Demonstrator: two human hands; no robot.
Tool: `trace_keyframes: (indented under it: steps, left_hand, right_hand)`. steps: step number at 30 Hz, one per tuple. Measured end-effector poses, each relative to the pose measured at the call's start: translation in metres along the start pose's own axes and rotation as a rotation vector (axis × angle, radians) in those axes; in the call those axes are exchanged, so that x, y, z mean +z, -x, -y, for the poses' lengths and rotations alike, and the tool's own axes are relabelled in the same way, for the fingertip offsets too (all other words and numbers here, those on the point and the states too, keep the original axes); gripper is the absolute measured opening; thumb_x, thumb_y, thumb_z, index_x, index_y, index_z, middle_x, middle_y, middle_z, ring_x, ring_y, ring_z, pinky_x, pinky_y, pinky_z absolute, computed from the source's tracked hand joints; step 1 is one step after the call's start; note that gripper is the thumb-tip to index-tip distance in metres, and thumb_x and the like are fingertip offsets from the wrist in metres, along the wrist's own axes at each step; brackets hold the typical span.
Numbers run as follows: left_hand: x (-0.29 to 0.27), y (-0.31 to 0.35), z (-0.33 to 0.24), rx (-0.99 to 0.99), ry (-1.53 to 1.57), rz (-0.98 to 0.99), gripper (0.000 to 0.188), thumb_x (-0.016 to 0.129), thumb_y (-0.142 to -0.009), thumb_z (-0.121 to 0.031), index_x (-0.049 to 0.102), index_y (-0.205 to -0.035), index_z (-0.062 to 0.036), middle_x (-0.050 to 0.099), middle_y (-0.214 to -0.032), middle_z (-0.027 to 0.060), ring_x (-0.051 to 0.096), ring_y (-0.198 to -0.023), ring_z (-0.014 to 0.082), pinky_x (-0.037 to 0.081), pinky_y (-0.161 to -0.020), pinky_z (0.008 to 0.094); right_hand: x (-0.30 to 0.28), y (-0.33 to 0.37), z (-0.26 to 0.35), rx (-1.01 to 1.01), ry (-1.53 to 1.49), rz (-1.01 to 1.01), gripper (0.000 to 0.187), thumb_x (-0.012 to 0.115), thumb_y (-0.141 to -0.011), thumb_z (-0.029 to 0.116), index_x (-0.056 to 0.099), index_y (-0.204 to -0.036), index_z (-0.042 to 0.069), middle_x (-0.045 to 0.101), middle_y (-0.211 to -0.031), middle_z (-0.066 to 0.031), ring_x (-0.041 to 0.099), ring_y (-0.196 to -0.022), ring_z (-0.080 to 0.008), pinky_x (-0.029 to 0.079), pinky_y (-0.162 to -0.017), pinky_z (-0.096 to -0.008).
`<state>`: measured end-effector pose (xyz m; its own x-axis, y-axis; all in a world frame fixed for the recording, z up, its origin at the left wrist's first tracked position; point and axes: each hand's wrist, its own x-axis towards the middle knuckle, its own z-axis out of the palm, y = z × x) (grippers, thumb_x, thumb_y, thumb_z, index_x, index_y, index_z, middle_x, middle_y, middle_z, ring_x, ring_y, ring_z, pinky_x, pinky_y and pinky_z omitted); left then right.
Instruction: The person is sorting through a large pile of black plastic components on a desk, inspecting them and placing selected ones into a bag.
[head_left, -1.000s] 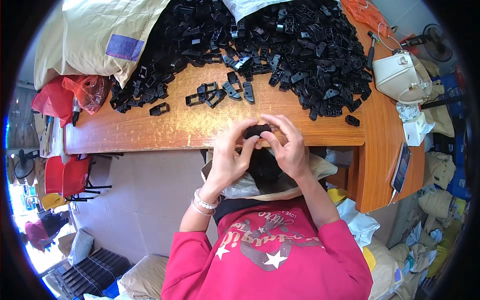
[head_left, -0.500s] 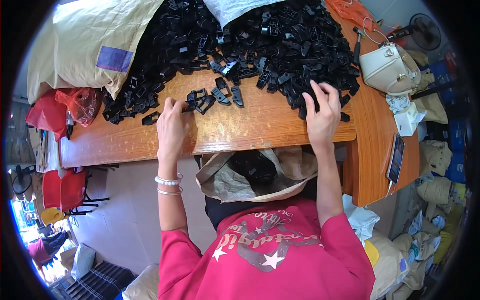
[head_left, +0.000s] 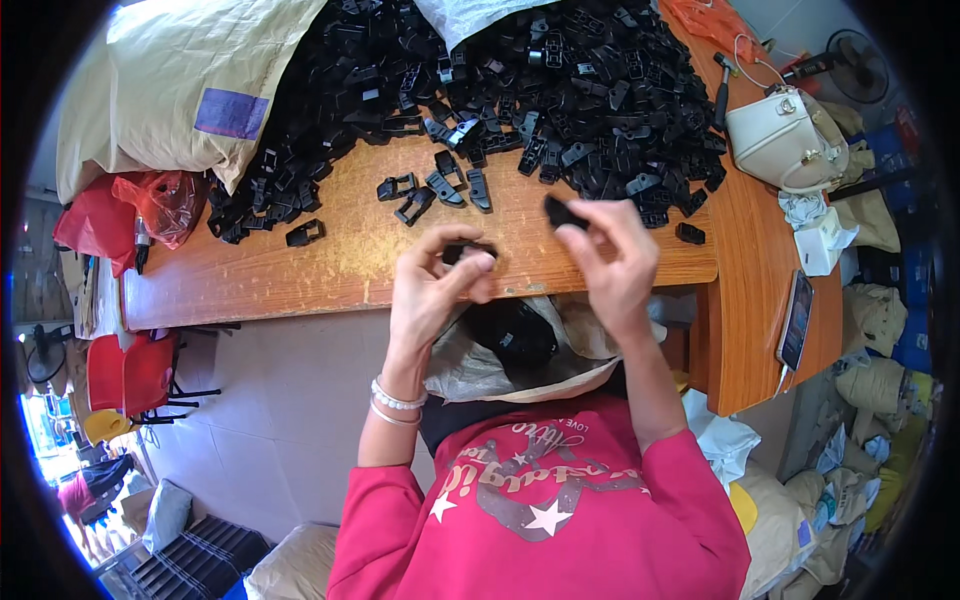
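My left hand [head_left: 432,283] holds a small black plastic part [head_left: 466,251] between thumb and fingers, just above the near edge of the wooden table [head_left: 330,262]. My right hand [head_left: 612,262] pinches another black plastic part [head_left: 560,212] at its fingertips. The two hands are raised close together but apart. Below them, at my lap, an open beige sack [head_left: 520,352] holds several black parts. A big heap of the same black parts [head_left: 520,75] covers the far half of the table, with a few loose ones [head_left: 432,190] lying nearer.
A large tan sack [head_left: 170,80] lies at the table's far left, with red plastic bags [head_left: 120,205] beside it. A white handbag [head_left: 785,135] and a hammer [head_left: 722,90] sit at the right. A phone [head_left: 797,320] rests on the right edge. Red chairs [head_left: 130,370] stand left.
Both hands have come back from the pile toward me, each now holding a black part, and are raised together over the table's near edge.
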<state>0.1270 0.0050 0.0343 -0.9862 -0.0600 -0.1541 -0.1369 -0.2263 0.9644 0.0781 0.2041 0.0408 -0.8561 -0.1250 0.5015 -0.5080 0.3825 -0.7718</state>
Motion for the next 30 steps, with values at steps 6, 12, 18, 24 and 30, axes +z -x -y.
trace_keyframes:
  steps: [6, 12, 18, 24, 30]
  left_hand:
    - [0.013, 0.009, -0.002, -0.049, 0.047, 0.109, 0.030, 0.064, -0.087, 0.001, 0.055, -0.114, 0.0106, 0.069, -0.084, 0.0136, 0.070, -0.074, 0.0172, 0.056, -0.069, 0.0233]
    - [0.014, 0.017, -0.004, 0.029, -0.154, 0.113, 0.028, 0.060, -0.090, 0.002, 0.056, -0.117, 0.0064, 0.068, -0.087, 0.0110, 0.069, -0.075, 0.0150, 0.054, -0.068, 0.0230]
    - [0.020, 0.027, 0.002, 0.294, -0.505, 0.031, 0.034, 0.063, -0.084, 0.004, 0.056, -0.117, -0.0008, 0.066, -0.092, 0.0112, 0.068, -0.072, 0.0181, 0.052, -0.063, 0.0261]
    - [-0.015, 0.005, -0.005, 0.433, -0.695, -0.044, 0.031, 0.081, -0.071, -0.014, 0.065, -0.095, -0.0029, 0.062, -0.087, 0.0066, 0.059, -0.068, 0.0139, 0.049, -0.058, 0.0264]
    - [-0.047, -0.040, -0.004, 0.482, -1.235, -0.307, 0.018, 0.072, -0.078, -0.010, 0.060, -0.088, -0.0006, 0.056, -0.089, 0.0126, 0.059, -0.071, 0.0305, 0.047, -0.063, 0.0381]
  right_hand:
    - [0.018, 0.016, 0.014, -0.155, -0.157, 0.134, 0.025, 0.069, -0.075, -0.003, 0.068, -0.100, 0.000, 0.067, -0.094, -0.0125, 0.063, -0.085, -0.0278, 0.050, -0.076, -0.0351]
    - [0.020, 0.018, 0.005, -0.121, -0.245, 0.225, 0.028, 0.066, -0.080, 0.000, 0.066, -0.108, -0.001, 0.066, -0.102, -0.0139, 0.063, -0.088, -0.0257, 0.051, -0.076, -0.0311]
    - [0.021, 0.024, 0.016, 0.221, -0.341, 0.297, 0.029, 0.065, -0.083, 0.003, 0.065, -0.112, 0.001, 0.065, -0.106, -0.0147, 0.064, -0.094, -0.0242, 0.049, -0.083, -0.0330]
    - [0.007, 0.029, -0.005, 0.068, -0.339, 0.521, 0.022, 0.071, -0.079, 0.004, 0.069, -0.100, 0.000, 0.066, -0.091, -0.0095, 0.064, -0.085, -0.0207, 0.049, -0.074, -0.0282]
    - [-0.020, 0.018, -0.036, -0.069, 0.536, -0.099, 0.022, 0.057, -0.080, -0.006, 0.069, -0.098, 0.001, 0.058, -0.089, -0.0103, 0.058, -0.079, -0.0251, 0.046, -0.070, -0.0373]
